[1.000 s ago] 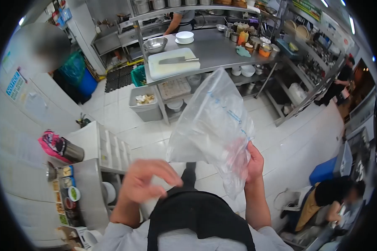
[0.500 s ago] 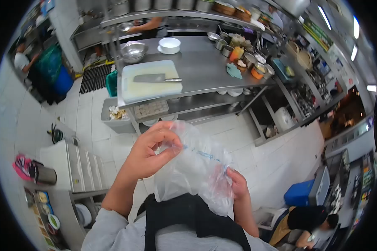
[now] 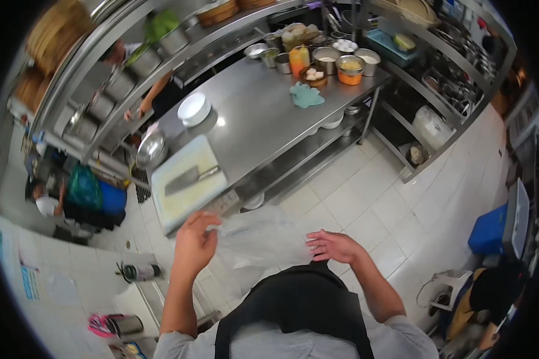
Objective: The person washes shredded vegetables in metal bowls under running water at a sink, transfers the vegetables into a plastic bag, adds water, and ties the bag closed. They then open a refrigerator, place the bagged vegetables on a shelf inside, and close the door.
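Observation:
A clear plastic bag (image 3: pixel 260 236) spreads between both hands, in front of the black apron. My left hand (image 3: pixel 196 242) pinches the bag's left edge, fingers bent together. At the bag's right side my right hand (image 3: pixel 334 246) has its fingers stretched and apart, touching or nearly touching the plastic. Beyond the hands, a cleaver (image 3: pixel 185 180) lies on a white cutting board (image 3: pixel 191 194) at the near left end of the steel table (image 3: pixel 251 128).
On the table stand a metal bowl (image 3: pixel 152 149), white bowls (image 3: pixel 194 109), a green cloth (image 3: pixel 306 95) and several containers. Co-workers appear behind the shelf, at far left and at lower right. A blue cooler (image 3: pixel 488 229) stands at right.
The view has turned and moved nearer the table. The bag, earlier hanging from my right hand, was taken by my left hand and now stretches sideways. My right hand's fingers have opened.

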A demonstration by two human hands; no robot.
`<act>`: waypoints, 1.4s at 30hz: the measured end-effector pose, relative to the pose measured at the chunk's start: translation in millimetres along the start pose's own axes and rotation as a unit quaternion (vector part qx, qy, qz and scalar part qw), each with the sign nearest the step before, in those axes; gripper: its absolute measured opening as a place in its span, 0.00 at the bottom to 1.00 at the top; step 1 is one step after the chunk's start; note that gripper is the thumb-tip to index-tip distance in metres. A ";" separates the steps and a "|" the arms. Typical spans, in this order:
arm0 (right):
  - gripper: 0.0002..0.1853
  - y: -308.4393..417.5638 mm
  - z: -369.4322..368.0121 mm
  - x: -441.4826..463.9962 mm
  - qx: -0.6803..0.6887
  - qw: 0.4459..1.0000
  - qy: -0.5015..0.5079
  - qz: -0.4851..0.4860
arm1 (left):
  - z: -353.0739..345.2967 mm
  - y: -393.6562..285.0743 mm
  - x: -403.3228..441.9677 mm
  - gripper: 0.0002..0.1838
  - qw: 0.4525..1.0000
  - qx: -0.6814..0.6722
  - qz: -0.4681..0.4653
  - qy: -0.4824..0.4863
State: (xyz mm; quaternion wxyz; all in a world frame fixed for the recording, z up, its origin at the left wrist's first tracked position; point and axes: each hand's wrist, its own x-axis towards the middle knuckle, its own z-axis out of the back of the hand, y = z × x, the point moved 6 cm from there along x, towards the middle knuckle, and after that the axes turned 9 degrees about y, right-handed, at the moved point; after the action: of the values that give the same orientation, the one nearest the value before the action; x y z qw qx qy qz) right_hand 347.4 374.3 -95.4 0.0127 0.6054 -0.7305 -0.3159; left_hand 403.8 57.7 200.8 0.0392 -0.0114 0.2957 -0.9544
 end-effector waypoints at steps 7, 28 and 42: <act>0.29 133.5 12.9 14.6 -0.151 0.987 -0.043 0.028 | 29.5 -6.6 70.8 0.18 0.994 -0.074 0.074 -0.002; 0.07 463.9 16.6 166.8 -0.424 0.828 -0.303 0.207 | -46.7 33.6 409.5 0.26 0.973 -0.051 -0.142 0.177; 0.25 570.0 153.5 410.6 -0.038 0.974 -0.222 -0.003 | -61.6 10.1 419.0 0.29 0.983 0.030 0.145 0.112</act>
State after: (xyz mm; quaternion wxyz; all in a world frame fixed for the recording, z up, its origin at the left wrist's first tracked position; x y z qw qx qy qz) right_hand -323.2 114.8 -95.8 -0.1272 0.5216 -0.7006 -0.4700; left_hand -15.8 49.9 143.6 0.1443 0.1402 0.2682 -0.9421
